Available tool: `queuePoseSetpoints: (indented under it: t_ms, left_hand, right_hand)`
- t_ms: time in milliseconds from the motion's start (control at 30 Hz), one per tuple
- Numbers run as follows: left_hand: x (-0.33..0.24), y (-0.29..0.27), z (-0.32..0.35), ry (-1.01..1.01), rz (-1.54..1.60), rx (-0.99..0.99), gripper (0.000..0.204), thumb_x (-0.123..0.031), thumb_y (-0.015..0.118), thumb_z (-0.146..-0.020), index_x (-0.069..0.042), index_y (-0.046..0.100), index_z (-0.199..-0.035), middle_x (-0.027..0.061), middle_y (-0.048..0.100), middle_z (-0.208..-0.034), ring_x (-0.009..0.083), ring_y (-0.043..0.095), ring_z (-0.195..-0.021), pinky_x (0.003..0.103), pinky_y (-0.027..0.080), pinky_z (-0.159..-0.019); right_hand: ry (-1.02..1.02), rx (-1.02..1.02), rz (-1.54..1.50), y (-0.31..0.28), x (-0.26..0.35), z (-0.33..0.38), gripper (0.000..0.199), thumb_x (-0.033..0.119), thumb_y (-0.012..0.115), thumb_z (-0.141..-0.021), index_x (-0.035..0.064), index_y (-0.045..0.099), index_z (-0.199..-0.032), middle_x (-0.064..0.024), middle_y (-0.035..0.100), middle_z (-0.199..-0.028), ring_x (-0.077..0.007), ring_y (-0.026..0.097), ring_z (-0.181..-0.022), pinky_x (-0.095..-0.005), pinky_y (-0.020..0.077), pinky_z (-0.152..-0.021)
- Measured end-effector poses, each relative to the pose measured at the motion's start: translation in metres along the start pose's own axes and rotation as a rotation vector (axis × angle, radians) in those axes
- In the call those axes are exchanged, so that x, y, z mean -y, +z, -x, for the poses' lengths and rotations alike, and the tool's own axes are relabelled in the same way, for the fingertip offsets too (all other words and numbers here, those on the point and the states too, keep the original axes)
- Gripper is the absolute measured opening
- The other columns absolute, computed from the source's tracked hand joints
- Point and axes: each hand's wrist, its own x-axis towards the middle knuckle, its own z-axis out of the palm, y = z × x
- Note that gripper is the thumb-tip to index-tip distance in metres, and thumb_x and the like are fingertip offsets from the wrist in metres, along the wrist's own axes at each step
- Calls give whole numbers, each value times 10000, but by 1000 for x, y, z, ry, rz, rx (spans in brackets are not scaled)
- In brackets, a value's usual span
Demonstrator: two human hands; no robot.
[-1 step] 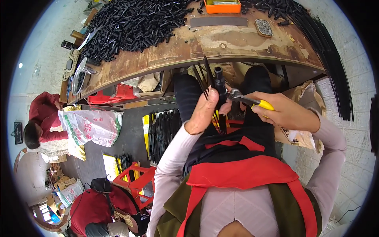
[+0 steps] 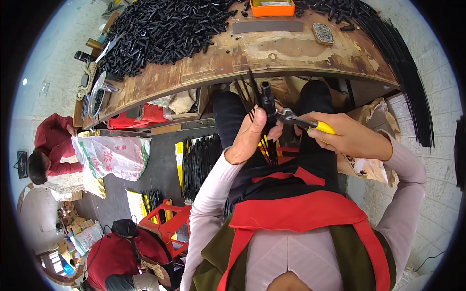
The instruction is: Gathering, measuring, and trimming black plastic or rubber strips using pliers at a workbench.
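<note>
My left hand (image 2: pixel 250 138) is closed around a black tubular fitting (image 2: pixel 267 97), which stands upright with its hollow end up. Several thin black rods (image 2: pixel 246 94) rise beside the fitting in the same grip, spreading apart at the top. My right hand (image 2: pixel 349 135) is wrapped round the yellow handles of metal pliers (image 2: pixel 301 121). The plier jaws meet the fitting's right side near my left fingertips; whether they pinch anything there is too small to tell. Both hands are over my lap, in front of the bench.
A wooden bench (image 2: pixel 213 68) carries a heap of black tubular pieces (image 2: pixel 165 34), an orange box (image 2: pixel 273 9), a small grey block (image 2: pixel 323 34) and long black rods (image 2: pixel 403 72). Left stand bundled rods (image 2: pixel 201 165), a red stool (image 2: pixel 167 220), a white sack (image 2: pixel 114 155) and two other people.
My left hand, the fitting and the rods have shifted slightly left. The pliers have moved slightly with them and still touch the fitting's right side.
</note>
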Motion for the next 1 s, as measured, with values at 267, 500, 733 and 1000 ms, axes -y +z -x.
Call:
queuePoseSetpoints:
  t_ms: [267, 500, 733, 1000]
  left_hand:
    - [0, 3, -3, 3, 27, 37, 652, -636, 371, -968, -11, 487, -1115, 1, 461, -700, 97, 430, -638, 259, 366, -603]
    - [4, 5, -3, 2, 39, -54, 675, -649, 370, -961, -3, 493, -1112, 3, 460, -693, 99, 418, -627, 258, 356, -597]
    - [2, -1, -4, -4, 18, -68, 714, -667, 358, -955, 12, 535, -1084, 4, 456, -687, 102, 412, -615, 257, 353, -591]
    - [5, -2, -18, -35, 18, -9, 709, -655, 346, -965, 14, 512, -1128, 9, 462, -694, 103, 434, -617, 260, 365, -585]
  right_hand:
    - [-172, -36, -54, 7, -14, -6, 313, 213, 483, -1014, 53, 528, -1280, -17, 590, -699, -95, 614, -662, -256, 474, -613]
    - [125, 146, 25, -16, 14, -9, 361, 273, 477, -1021, -1, 538, -1247, -79, 618, -718, -141, 610, -556, -283, 477, -527]
    - [89, 55, -62, 1, -6, -15, 334, 262, 499, -1008, -10, 555, -1194, -84, 612, -684, -165, 592, -525, -308, 462, -505]
    - [-25, 17, 359, -35, 23, -3, 311, 186, 536, -976, 18, 541, -1237, -170, 583, -714, -276, 605, -638, -377, 460, -626]
